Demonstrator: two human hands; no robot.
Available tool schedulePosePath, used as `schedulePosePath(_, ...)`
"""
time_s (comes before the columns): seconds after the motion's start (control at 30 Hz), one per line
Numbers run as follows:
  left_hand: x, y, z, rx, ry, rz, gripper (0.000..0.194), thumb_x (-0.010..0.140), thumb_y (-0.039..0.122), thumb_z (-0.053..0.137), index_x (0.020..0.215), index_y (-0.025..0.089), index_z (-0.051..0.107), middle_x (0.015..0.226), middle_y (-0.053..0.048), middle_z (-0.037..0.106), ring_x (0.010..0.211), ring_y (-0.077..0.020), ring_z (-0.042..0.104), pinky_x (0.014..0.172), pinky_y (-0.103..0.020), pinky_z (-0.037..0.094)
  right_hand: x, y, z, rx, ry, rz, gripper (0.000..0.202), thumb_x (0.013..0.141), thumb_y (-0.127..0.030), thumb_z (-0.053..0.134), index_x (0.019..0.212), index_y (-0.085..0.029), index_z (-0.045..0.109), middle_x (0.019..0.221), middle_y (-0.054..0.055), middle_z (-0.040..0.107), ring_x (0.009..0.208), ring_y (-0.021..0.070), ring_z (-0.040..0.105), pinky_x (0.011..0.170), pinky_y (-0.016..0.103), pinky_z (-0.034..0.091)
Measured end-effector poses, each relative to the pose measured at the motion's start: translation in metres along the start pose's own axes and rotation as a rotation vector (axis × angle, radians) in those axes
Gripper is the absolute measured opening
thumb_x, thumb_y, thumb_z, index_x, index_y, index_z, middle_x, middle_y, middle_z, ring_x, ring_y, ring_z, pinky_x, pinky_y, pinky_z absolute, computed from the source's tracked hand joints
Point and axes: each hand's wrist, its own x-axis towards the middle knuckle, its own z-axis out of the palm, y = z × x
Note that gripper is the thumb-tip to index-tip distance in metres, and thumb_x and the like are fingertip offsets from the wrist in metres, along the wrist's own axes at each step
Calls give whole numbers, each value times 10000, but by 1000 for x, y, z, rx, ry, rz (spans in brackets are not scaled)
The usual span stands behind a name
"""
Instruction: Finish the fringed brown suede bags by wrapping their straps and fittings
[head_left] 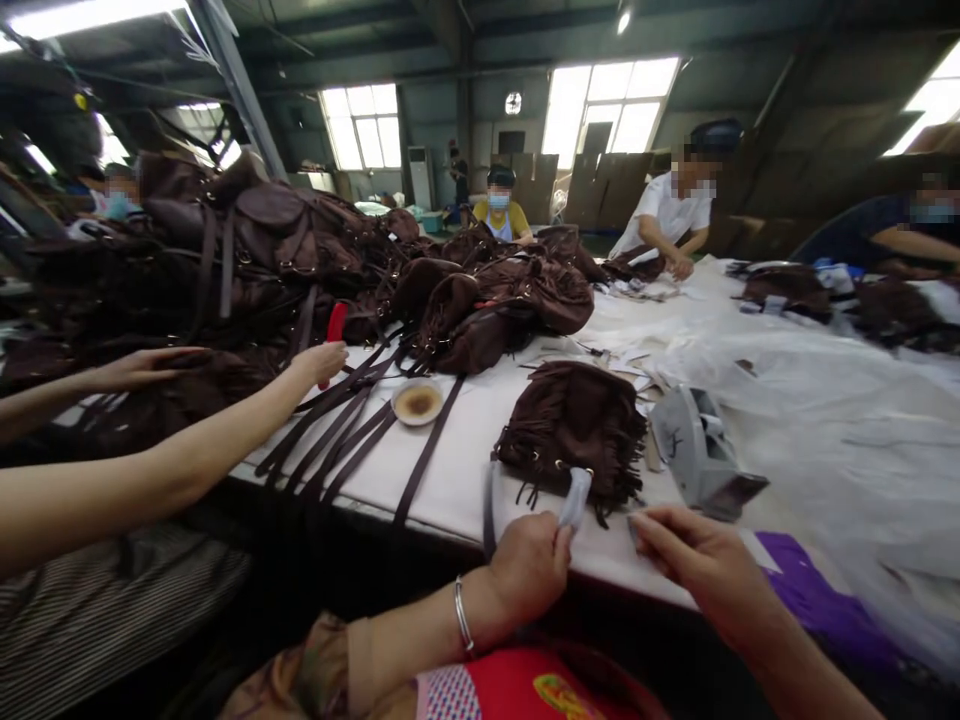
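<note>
A dark brown fringed bag (pixel 574 425) lies on the white-covered table before me, its metal eyelets facing my side. My left hand (pixel 529 565), with a silver bangle at the wrist, is closed around a pale grey strip (pixel 576 495) that reaches up to the bag's near edge by the eyelets. A dark strap (pixel 490 505) hangs from the bag's left side over the table edge. To the right of the bag, my right hand (pixel 694 550) is pinched, thumb against fingers. Something small and greyish shows at its fingertips, too unclear to name.
A grey tape dispenser (pixel 694 445) stands right of the bag. Left are a bowl of brownish liquid (pixel 418 402), loose dark straps (pixel 352 435) and heaped brown bags (pixel 292 240). A co-worker's hand (pixel 319 362) holds a red object (pixel 337 322). Clear plastic sheeting (pixel 817 400) covers the right.
</note>
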Motion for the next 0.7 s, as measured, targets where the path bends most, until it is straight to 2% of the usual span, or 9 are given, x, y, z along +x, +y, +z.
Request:
schedulePosePath(0.03, 0, -1, 1, 28, 10, 36, 361, 976, 343, 370, 795, 162, 624, 709, -89, 641, 630, -175, 584, 641, -287, 445, -1, -14, 16, 32, -84, 2, 416, 784, -573, 615, 684, -174, 672, 560, 12, 603, 475, 110, 459, 461, 232, 346)
schedulePosePath(0.1, 0, -2, 3, 71, 13, 100, 354, 982, 315, 356, 841, 157, 639, 739, -102, 646, 662, -189, 595, 665, -300, 463, 2, -31, 41, 24, -154, 12, 409, 796, -549, 593, 637, -177, 648, 524, -5, 567, 475, 104, 433, 478, 234, 328)
schedulePosePath(0.2, 0, -6, 5, 140, -23, 160, 294, 958, 231, 370, 898, 145, 644, 787, -122, 656, 701, -212, 613, 686, -328, 491, 14, -32, 61, -79, -147, 68, 392, 769, -513, 580, 553, -187, 608, 500, -3, 578, 475, 111, 438, 500, 246, 326)
schedulePosePath(0.3, -1, -9, 4, 220, -66, 174, 234, 893, 144, 404, 954, 124, 629, 832, -143, 659, 738, -243, 628, 700, -362, 515, 22, -21, 68, -202, -118, 117, 391, 754, -501, 573, 508, -197, 587, 490, 6, 604, 480, 127, 478, 520, 259, 339)
schedulePosePath(0.4, -4, -9, 3, 277, -53, 175, 291, 887, 112, 363, 1033, 98, 614, 842, -164, 662, 736, -264, 639, 683, -378, 526, 24, -17, 70, -268, -79, 130, 401, 748, -518, 579, 495, -208, 586, 471, 8, 607, 477, 143, 505, 516, 269, 343)
schedulePosePath(0.47, -6, -9, 2, 280, -7, 181, 366, 904, 106, 323, 1164, 86, 579, 834, -167, 668, 710, -260, 646, 664, -369, 528, 24, -17, 71, -292, -63, 130, 409, 752, -530, 576, 494, -213, 590, 468, 8, 608, 481, 151, 516, 510, 273, 338)
schedulePosePath(0.57, -7, -9, 1, 262, 23, 215, 471, 909, 105, 328, 1366, 86, 442, 840, -158, 680, 700, -255, 654, 650, -354, 525, 22, -20, 71, -293, -56, 119, 418, 764, -529, 560, 496, -211, 597, 491, 12, 625, 510, 161, 549, 524, 274, 351)
schedulePosePath(0.63, -6, -11, 2, 250, 2, 230, 461, 911, 115, 348, 1363, 89, 434, 844, -148, 681, 712, -255, 654, 648, -350, 522, 18, -22, 70, -267, -66, 122, 394, 762, -515, 566, 527, -206, 633, 512, 16, 641, 524, 164, 567, 539, 274, 369)
schedulePosePath(0.7, -3, -14, 2, 229, -9, 223, 367, 924, 132, 352, 1252, 94, 512, 841, -142, 674, 716, -245, 646, 656, -347, 519, 13, -22, 68, -230, -69, 132, 349, 756, -498, 581, 607, -202, 692, 541, 19, 662, 535, 170, 584, 551, 276, 389)
